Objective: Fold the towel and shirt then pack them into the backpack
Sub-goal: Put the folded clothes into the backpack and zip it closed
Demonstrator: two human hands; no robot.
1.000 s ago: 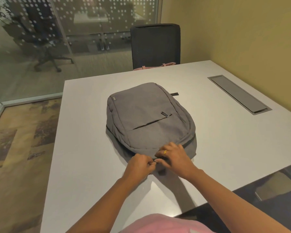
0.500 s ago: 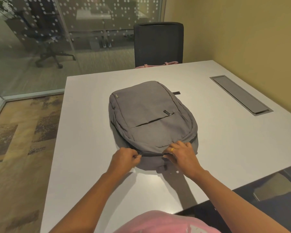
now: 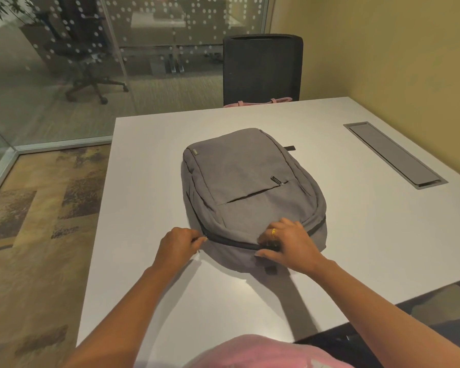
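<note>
A grey backpack [image 3: 245, 181] lies flat on the white table [image 3: 356, 235], its top end toward me. My left hand [image 3: 179, 244] pinches a zipper pull at the left end of the dark main zipper [image 3: 231, 241]. My right hand [image 3: 290, 244] grips the backpack's top edge over the zipper, fingers curled on the fabric, a gold ring on one finger. No towel or shirt shows outside the bag.
A black chair [image 3: 262, 67] stands at the table's far edge with a pink strap [image 3: 258, 103] on its seat. A grey cable hatch [image 3: 393, 154] is set into the table at right. A glass wall is at left, a yellow wall at right.
My left hand has drawn the zipper pull leftward along the backpack's top, away from my right hand. The right hand stayed on the top edge.
</note>
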